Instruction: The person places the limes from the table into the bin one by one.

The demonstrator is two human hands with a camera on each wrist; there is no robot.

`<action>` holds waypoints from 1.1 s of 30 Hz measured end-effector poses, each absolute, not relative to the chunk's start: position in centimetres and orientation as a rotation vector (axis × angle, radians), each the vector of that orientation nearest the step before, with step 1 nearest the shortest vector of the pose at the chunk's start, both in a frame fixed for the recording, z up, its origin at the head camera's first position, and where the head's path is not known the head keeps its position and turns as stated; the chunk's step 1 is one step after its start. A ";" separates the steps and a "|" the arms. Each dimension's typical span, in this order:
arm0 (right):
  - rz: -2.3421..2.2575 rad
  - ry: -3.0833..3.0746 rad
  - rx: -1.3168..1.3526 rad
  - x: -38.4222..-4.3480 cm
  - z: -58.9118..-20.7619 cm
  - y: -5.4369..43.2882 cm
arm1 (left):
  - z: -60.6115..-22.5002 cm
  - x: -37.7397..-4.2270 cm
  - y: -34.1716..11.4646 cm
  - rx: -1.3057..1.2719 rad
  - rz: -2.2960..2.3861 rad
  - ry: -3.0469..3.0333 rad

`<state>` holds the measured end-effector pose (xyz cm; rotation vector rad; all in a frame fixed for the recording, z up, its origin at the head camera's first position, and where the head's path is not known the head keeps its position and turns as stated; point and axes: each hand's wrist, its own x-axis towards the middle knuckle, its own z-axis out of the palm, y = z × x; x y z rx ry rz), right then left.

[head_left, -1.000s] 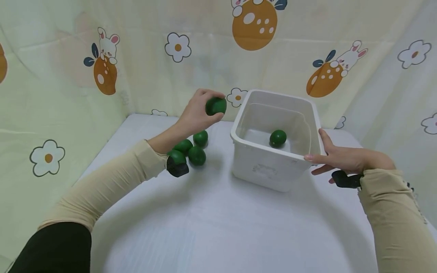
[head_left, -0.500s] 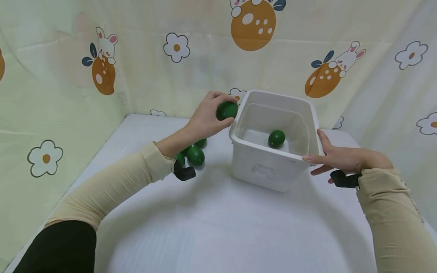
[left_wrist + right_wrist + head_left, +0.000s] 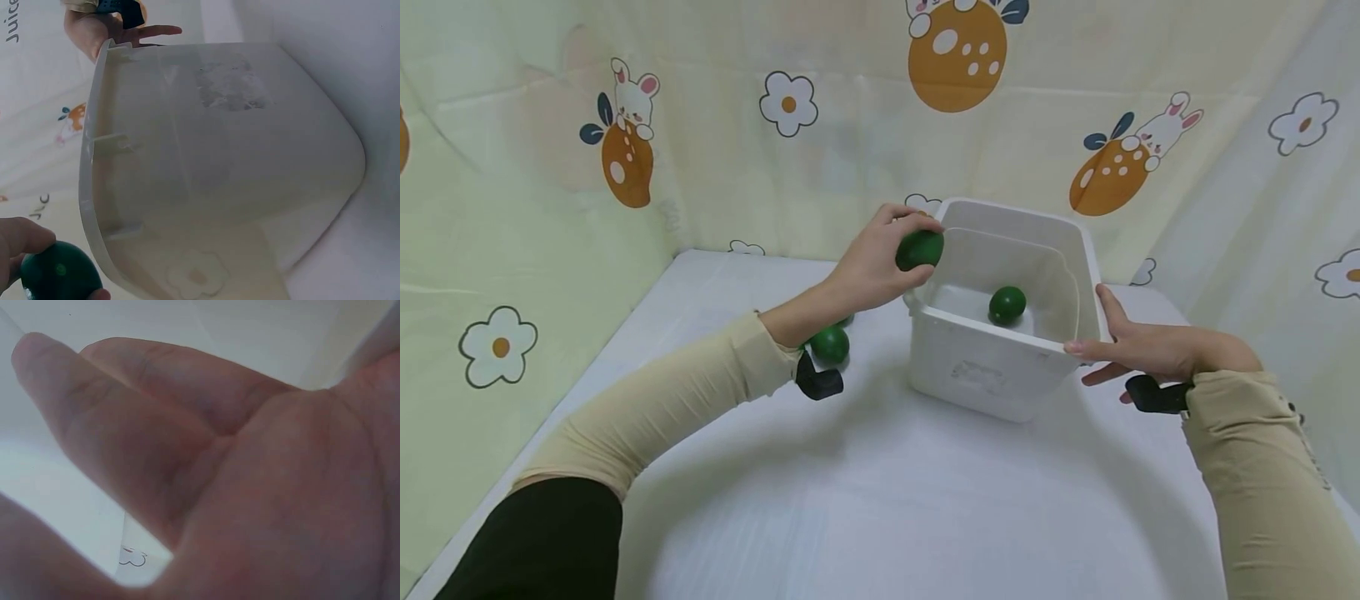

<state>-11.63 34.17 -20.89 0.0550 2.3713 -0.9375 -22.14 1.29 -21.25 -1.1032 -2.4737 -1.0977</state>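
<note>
The near right corner of the box [image 3: 985, 358] is touched by the right hand [image 3: 1161, 346], fingers spread. Toward the far edge of the tabletop [image 3: 917, 508], a green fruit [image 3: 921, 250], gripped by the left hand [image 3: 876, 262], has been brought rightward to the box's left rim; the approach seems nearly complete.

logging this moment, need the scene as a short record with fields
container: white bin, standing on the table
inside: one round green object
left hand: holds another green object near the bin's left rim
right hand: touches the bin's rim at its near right corner
on table: more green objects, partly hidden by the left forearm
</note>
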 end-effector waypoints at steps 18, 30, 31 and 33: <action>-0.935 2.386 0.030 -11.7 -21.0 34.0 | -20.9 -21.9 1.9 -1.109 -1.050 -2.499; -0.955 2.369 0.027 -11.6 -21.0 34.2 | -20.4 -22.0 1.9 -1.068 -1.046 -2.480; -0.957 2.367 0.028 -11.6 -21.0 34.2 | -20.3 -22.0 1.8 -1.065 -1.045 -2.480; -0.957 2.363 0.033 -11.6 -21.1 34.2 | -20.3 -22.1 1.6 -1.061 -1.047 -2.480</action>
